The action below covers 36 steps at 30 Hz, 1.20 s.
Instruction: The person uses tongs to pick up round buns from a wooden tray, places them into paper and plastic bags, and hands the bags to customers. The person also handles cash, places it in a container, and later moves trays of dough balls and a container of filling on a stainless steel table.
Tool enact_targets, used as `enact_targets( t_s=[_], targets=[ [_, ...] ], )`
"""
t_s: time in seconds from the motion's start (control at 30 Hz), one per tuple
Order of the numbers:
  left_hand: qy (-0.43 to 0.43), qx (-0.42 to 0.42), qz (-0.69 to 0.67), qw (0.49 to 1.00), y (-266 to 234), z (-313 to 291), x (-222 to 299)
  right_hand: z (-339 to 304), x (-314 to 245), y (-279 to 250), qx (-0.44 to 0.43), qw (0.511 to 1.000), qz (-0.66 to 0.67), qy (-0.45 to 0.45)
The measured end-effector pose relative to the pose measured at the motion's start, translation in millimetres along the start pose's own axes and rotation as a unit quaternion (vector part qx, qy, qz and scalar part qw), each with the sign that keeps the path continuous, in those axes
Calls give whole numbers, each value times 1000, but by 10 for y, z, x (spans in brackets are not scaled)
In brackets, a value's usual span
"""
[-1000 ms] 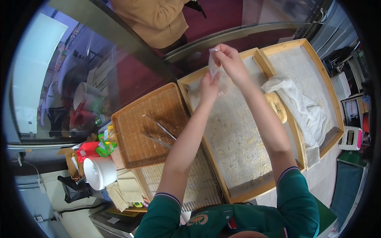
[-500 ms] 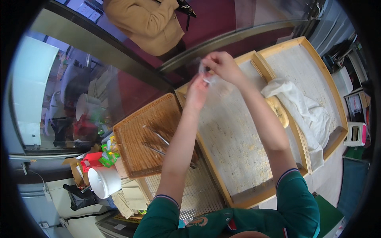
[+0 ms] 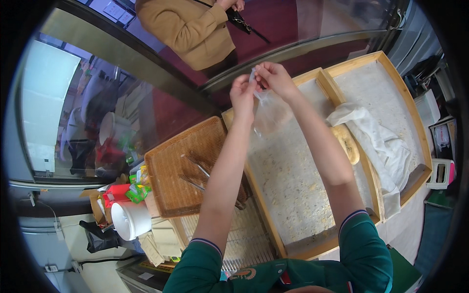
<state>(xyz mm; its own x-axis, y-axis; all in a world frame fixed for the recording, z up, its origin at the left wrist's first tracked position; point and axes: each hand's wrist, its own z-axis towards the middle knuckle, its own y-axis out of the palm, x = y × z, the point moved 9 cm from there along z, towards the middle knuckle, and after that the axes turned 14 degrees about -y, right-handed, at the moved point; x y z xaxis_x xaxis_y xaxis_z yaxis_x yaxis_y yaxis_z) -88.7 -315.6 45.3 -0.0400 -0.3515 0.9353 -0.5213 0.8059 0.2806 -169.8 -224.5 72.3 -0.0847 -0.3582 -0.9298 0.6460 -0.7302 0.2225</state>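
Both arms reach forward over the far end of a wooden-framed tray (image 3: 293, 205) strewn with crumbs. Between them hangs a clear plastic bag (image 3: 273, 115) with something pale brown inside; what it is I cannot make out. My left hand (image 3: 243, 97) grips the gathered neck of the bag. Just to its right, my right hand (image 3: 276, 79) pinches the twisted top end. A round, flat bread (image 3: 346, 143) lies in the tray beyond my right forearm, against the divider. Next to it a white cloth (image 3: 376, 139) drapes over the divider into the neighbouring tray.
Metal tongs (image 3: 197, 166) rest in a brown woven basket (image 3: 168, 195) on the left. A white bucket (image 3: 132, 220) and colourful packets (image 3: 139, 191) stand beyond it. Behind the glass window frame (image 3: 244, 61), a person in a tan coat (image 3: 195, 36) holds a black bag.
Both hands stay close together at the bag's neck; the bag now hangs more plainly below them. The person behind the glass has shifted slightly, and their hands now show.
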Motion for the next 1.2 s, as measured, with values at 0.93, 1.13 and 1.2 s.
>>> enact_targets(
  t_s=[0.93, 1.13, 1.2],
  targets=[
    [171, 150, 187, 956, -290, -159, 434, -2478, -1148, -3195, 111, 765, -631, 62],
    [135, -97, 328, 930, 1345, -1000, -553, -3383, -1102, -3626, -10, 585, -802, 124],
    [120, -204, 426, 873, 1979, -1105, -988, -3319, -1367, -3603, 71, 633, -765, 99]
  ],
)
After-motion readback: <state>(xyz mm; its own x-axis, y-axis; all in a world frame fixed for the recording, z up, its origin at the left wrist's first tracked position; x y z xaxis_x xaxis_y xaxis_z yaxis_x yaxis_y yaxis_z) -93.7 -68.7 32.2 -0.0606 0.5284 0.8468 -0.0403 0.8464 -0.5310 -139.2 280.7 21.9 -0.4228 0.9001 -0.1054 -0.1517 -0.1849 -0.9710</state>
